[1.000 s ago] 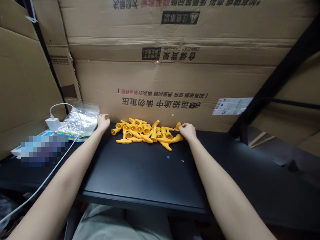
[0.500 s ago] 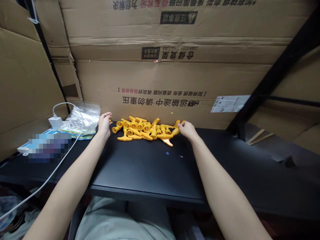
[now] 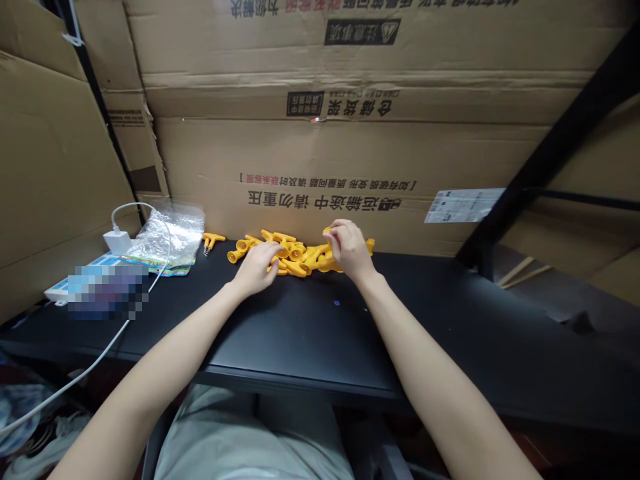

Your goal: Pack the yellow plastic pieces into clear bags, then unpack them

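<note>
A heap of yellow plastic pieces (image 3: 295, 267), T-shaped handles and bell-shaped sleeves among them, lies along the back of the black tabletop. My left hand (image 3: 256, 270) reaches over its left half, thumb apart from the fingers, with nothing seen in its grasp; whether it touches the heap I cannot tell. Above the right part, my right hand (image 3: 349, 247) pinches a yellow plastic piece (image 3: 327, 231), mostly hidden by the fingers, with a rounded rim showing. Apart from the heap, at the left, lies a yellow T-handled corkscrew (image 3: 213, 239) with its metal spiral visible.
Cardboard (image 3: 280, 153) walls the back of the black table (image 3: 310, 333). At the left are clear plastic packaging (image 3: 167, 230), a white charger (image 3: 117, 241) with a long cable, and a blurred-out item (image 3: 107, 290). A small blue disc (image 3: 337, 303) lies before the heap.
My left hand has moved right, from beside the corkscrew to over the heap. My right hand has moved left and up from the heap's right end, now with a yellow piece in its fingers.
</note>
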`<state>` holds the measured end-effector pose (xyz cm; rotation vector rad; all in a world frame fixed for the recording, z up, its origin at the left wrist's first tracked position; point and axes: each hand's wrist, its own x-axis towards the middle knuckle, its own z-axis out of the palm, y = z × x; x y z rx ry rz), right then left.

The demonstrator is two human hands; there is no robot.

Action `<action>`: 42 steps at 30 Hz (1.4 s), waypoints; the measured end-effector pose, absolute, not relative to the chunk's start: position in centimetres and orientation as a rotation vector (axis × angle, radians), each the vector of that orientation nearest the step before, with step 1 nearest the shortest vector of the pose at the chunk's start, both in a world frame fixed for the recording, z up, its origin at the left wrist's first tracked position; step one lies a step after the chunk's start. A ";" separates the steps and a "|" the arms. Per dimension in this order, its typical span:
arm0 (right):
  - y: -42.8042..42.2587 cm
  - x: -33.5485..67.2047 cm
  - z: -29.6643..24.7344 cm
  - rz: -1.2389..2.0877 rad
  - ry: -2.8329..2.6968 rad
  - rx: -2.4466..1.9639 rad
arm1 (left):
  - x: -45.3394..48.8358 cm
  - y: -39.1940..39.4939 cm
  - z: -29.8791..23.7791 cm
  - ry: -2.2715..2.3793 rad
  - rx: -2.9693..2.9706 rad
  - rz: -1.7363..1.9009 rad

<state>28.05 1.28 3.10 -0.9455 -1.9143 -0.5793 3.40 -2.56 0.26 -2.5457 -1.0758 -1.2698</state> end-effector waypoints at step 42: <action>0.2 21.6 2.3 0.528 -1.017 -0.798 | 6.0 -4.6 -0.2 -1.459 -2.744 -1.142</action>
